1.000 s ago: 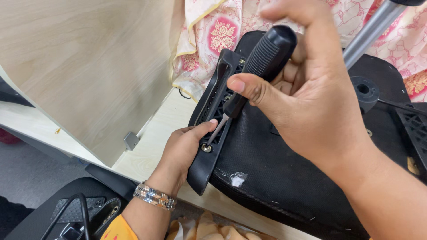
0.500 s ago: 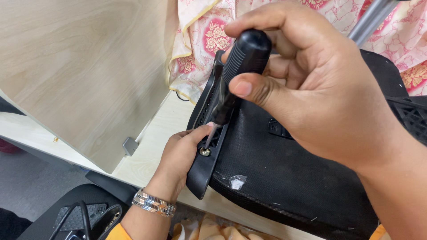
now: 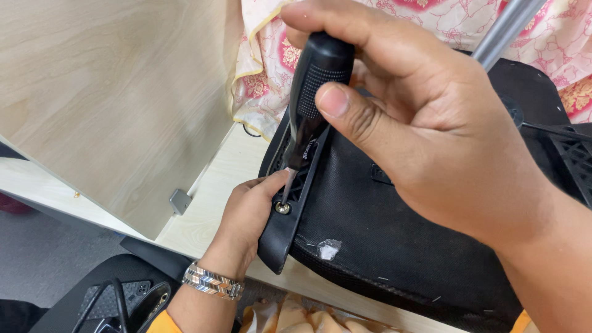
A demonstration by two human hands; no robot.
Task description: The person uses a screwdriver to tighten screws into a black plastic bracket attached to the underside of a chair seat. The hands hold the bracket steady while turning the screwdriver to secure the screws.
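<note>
Black screwdriver point(image 3: 311, 98), tip apparently on screw point(image 3: 282, 208)

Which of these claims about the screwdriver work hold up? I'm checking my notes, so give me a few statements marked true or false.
1. The right hand grips a black-handled screwdriver. True.
2. The screwdriver tip sits on a screw in the black bracket. True.
3. The left hand holds a hammer. False: it steadies the bracket beside the screw.
4. The left wrist is bare. False: it wears a metal bracelet.
5. The black seat lies on a light wooden table. True.
</note>
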